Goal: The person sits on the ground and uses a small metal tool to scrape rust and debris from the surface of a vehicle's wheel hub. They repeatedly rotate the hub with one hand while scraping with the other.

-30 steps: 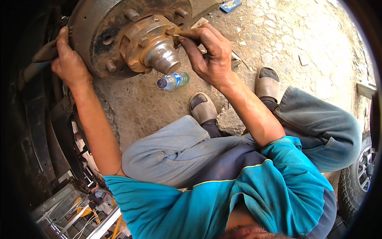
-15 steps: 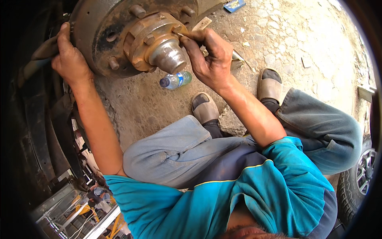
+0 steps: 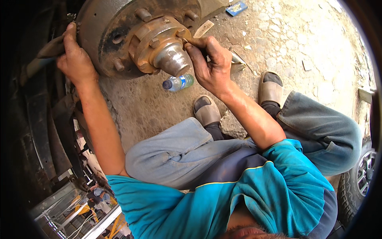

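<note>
A rusty brake drum point(image 3: 93, 32) with wheel studs is at the top left. From its middle juts a hub flange point(image 3: 139, 49) ringed with bolts, ending in a shiny metal cap point(image 3: 173, 59). My left hand point(image 3: 79, 65) grips the drum's left edge; the thumb points up and the other fingers are mostly hidden behind the rim. My right hand point(image 3: 213, 65) is beside the flange, thumb and forefinger pinched close to a bolt point(image 3: 183, 32). Whatever small thing sits between those fingertips is too little to make out.
Below the hub, a plastic bottle point(image 3: 178, 83) lies on the rough ground. A stone point(image 3: 232, 125) is between my sandalled feet. A flat wooden piece point(image 3: 203, 29), a blue object point(image 3: 236, 8) and a metal tool point(image 3: 237, 59) lie beyond. A tyre point(image 3: 358, 179) stands at right.
The drum and hub appear slightly lower and farther right in the picture, as does my left hand. My right fingertips stay by the flange, shifted a little downward.
</note>
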A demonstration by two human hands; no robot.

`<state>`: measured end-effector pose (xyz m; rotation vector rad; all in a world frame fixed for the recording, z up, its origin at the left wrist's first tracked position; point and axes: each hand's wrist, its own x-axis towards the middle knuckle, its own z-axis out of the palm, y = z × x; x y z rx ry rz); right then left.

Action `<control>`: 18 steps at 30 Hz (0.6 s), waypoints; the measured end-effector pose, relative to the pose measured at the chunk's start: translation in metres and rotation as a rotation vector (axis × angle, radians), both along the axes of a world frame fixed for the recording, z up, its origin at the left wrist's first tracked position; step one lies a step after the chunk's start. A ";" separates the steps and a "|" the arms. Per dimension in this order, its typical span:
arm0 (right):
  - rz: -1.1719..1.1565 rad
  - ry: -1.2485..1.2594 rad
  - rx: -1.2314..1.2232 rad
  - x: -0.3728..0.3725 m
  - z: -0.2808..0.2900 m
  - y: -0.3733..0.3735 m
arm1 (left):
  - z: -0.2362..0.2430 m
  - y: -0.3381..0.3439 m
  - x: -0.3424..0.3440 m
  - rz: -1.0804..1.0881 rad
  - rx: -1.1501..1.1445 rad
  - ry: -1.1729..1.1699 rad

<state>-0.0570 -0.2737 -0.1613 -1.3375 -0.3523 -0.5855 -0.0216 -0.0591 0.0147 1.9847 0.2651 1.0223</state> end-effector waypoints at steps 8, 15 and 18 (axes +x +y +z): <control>0.035 0.004 -0.017 0.002 0.000 -0.002 | 0.001 -0.003 0.001 0.008 -0.013 -0.027; 0.048 0.012 -0.027 0.001 0.003 -0.001 | 0.002 0.013 0.001 -0.030 0.110 -0.011; 0.057 0.032 -0.010 0.000 -0.002 0.000 | 0.002 -0.003 -0.001 0.000 0.000 0.020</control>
